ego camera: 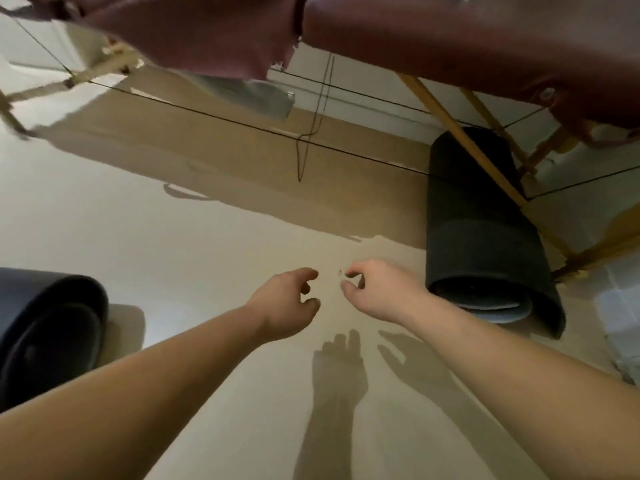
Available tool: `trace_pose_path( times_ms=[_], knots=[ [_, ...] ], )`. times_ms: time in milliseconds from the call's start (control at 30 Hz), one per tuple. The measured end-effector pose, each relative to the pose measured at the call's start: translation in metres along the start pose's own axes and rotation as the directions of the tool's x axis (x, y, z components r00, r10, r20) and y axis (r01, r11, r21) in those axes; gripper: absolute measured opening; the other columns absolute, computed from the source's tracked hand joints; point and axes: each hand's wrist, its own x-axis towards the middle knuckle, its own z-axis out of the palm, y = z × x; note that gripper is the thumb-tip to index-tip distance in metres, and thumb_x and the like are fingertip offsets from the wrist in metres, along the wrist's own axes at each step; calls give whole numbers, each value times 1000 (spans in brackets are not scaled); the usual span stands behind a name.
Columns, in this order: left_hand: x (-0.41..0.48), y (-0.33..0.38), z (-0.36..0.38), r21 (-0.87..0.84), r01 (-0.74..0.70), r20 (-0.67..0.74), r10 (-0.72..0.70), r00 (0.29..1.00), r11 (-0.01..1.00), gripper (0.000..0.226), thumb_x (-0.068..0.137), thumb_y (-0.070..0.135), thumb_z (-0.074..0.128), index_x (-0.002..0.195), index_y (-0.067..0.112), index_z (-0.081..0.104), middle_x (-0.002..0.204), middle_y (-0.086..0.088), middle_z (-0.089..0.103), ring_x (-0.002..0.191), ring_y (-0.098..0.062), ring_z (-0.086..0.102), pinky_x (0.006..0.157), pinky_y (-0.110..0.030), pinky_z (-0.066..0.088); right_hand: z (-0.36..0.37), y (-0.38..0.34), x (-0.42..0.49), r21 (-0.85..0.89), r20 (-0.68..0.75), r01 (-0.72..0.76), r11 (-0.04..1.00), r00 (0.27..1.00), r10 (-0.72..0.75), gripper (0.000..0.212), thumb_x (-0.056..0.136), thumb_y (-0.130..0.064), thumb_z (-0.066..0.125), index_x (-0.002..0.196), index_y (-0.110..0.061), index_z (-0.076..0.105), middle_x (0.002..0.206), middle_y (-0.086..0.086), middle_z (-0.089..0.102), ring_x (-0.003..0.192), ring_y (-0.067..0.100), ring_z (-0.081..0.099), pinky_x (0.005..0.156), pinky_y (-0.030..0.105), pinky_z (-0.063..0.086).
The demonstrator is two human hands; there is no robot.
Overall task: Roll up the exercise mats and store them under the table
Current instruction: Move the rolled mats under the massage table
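My left hand (287, 303) and right hand (375, 294) hover, fingers loosely curled (gripping nothing), near the rolled black exercise mat (478, 237).

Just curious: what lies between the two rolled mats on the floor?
Head view: the left hand and right hand, both empty, over bare floor.

The bench (450, 32) has smooth maroon padding like leather, and its legs (464, 133) are pale wood. The rolled mat (474, 233) is dark, matt foam. The floor (173, 237) is smooth and beige.
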Motion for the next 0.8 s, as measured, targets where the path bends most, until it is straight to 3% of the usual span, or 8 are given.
trace_pose_path(
  times_ms=[167,300,433,567,633,733,800],
  knots=[
    [-45,-77,-23,-164,126,-120,-147,982,978,57,102,33,61,157,28,46,139,5,64,116,-18,66,104,-37,55,39,-95,10,-7,71,108,994,992,-107,43,100,-55,49,137,-36,62,130,-11,67,115,18,64,88,34,50],
    [-82,-128,-17,-253,219,-201,-273,941,942,56,102,31,60,156,28,46,138,6,63,115,-17,66,98,-35,57,94,-148,9,177,99,146,973,981,-165,33,97,-52,54,122,-36,69,117,-13,70,104,16,67,91,36,56],
    [-138,-163,-22,-317,275,-310,-373,875,908,58,102,28,61,158,28,45,144,5,61,120,-17,65,101,-33,55,134,-208,1,274,184,231,934,940,-286,33,96,-47,57,123,-31,69,115,-10,68,97,16,68,90,39,58],
    [-203,-201,-58,-234,348,-477,-419,772,908,55,103,26,61,156,22,50,151,2,60,134,-18,59,113,-35,49,164,-271,-29,544,253,224,809,875,-412,26,95,-37,63,113,-22,74,106,-1,72,93,21,70,71,31,51],
    [-236,-215,-79,-177,402,-555,-429,713,898,47,103,24,61,149,21,58,144,2,65,129,-20,62,110,-35,49,175,-297,-49,607,282,218,765,840,-463,20,97,-33,63,107,-21,74,99,-1,72,88,25,71,64,31,49],
    [-289,-239,-101,-228,504,-649,-516,559,833,40,101,28,62,141,23,65,135,1,67,122,-22,64,108,-39,52,180,-335,-74,652,308,197,732,814,-493,21,100,-40,63,111,-23,71,103,-8,69,94,27,70,72,43,60],
    [-322,-262,-106,-289,570,-636,-599,486,769,42,102,32,62,142,22,64,136,0,63,120,-23,64,105,-41,54,181,-357,-86,660,331,161,734,814,-477,25,101,-46,62,112,-24,69,104,-10,67,93,20,66,81,45,61]
  ],
)
